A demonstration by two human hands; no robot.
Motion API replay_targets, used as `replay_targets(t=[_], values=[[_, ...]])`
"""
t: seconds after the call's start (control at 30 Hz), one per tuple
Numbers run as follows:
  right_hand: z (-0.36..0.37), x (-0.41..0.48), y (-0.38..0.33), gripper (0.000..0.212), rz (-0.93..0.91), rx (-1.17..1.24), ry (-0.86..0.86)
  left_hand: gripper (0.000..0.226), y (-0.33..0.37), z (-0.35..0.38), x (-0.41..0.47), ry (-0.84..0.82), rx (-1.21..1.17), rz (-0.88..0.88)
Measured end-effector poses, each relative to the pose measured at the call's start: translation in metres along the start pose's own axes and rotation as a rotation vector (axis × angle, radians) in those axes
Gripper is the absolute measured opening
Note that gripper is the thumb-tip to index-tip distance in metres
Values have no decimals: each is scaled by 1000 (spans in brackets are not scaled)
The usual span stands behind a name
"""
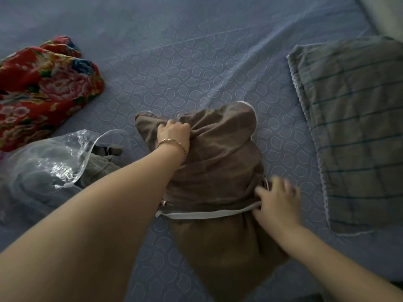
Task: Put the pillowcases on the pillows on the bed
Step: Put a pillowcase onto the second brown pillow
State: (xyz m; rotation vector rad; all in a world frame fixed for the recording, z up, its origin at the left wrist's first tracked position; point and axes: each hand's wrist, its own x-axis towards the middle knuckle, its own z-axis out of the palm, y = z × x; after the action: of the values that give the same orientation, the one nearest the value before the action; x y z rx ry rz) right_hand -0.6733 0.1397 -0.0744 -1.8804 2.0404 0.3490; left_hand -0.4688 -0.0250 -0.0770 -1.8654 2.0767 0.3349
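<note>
A: Where is the pillow now?

B: The brown pillow (229, 253) lies in the middle of the bed (196, 62), right in front of you; the brown pillowcase (218, 153) covers its far half; the near half pokes out bare.

A: What are my hands doing?

B: Your left hand (174, 132) has its fingers bunched tight in the far corner of the pillowcase; your right hand (277, 199) is at the white edge (196, 215) of the opening, but it is blurry, so I cannot tell if it pinches the edge or only touches it.

A: What could go wrong?

B: I think the cloth may bunch up; it looks wrinkled near the top, so the pillow may not reach into its corner; if you pull only on the right side, the white edge could come down crooked; a hard tug might slip the cloth out of your fingers.

A: Is anything in the way?

B: The striped pillow (353, 131) lies near on the right; the plastic bag (50, 158) lies near on the left; a big shake could bump them.
</note>
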Motion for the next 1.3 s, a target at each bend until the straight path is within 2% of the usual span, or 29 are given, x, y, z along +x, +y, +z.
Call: replay_targets(t=[0.07,0.1,0.17,0.23,0.3,0.37,0.43,0.47,0.5,0.53,0.57,0.6,0.67,0.73,0.77,0.8,0.87,0.97,1.0,1.07,1.13,1.17,1.23,1.3], values=[[-5,29,9,7,-112,127,261,19,-4,1,-15,116,-173,-15],[-8,43,11,8,-236,169,289,18,-5,-1,-22,186,-245,6],[-14,64,16,12,-486,185,233,27,-11,-11,-33,307,-345,68],[-22,65,25,14,-616,128,201,35,-26,-27,-30,410,-357,80],[-21,46,43,19,-599,82,259,26,-44,-41,-19,433,-338,-32],[6,14,61,19,-516,140,317,14,-51,-42,-9,420,-349,-184],[39,-15,63,11,-394,182,191,16,-41,-30,-3,388,-471,-287],[55,-21,58,17,-333,186,123,19,-33,-23,-5,348,-557,-318],[66,-24,52,25,-263,176,15,22,-26,-14,-11,291,-627,-318],[68,-23,44,25,-180,162,-113,26,-21,-5,-18,249,-652,-267],[64,-17,37,21,-135,152,-165,28,-18,5,-30,220,-628,-187],[54,-10,34,19,-109,114,-278,30,-15,15,-45,211,-576,-101],[33,6,33,14,-121,201,-396,34,-13,36,-77,218,-518,-7],[13,21,30,18,-161,451,-366,37,-10,57,-105,132,-486,-17],[9,27,28,19,-175,517,-274,36,-9,66,-115,81,-452,-22],[3,33,24,22,-192,478,-190,32,-9,74,-121,43,-427,-23],[6,40,12,35,-274,223,-90,17,-12,78,-124,53,-437,-35],[24,44,0,34,-321,68,-60,12,-15,75,-125,203,-529,25],[27,44,-3,29,-288,70,-70,9,-15,72,-128,240,-567,29],[33,41,-8,23,-337,189,45,12,-16,64,-139,259,-669,-22],[35,38,-15,26,-408,313,178,13,-19,60,-144,221,-759,-146],[33,35,-17,27,-391,349,199,13,-22,63,-143,180,-770,-151],[32,32,-7,26,-299,386,193,17,-25,67,-140,129,-734,-7],[34,27,15,26,-261,369,105,24,-29,78,-140,194,-566,210]])
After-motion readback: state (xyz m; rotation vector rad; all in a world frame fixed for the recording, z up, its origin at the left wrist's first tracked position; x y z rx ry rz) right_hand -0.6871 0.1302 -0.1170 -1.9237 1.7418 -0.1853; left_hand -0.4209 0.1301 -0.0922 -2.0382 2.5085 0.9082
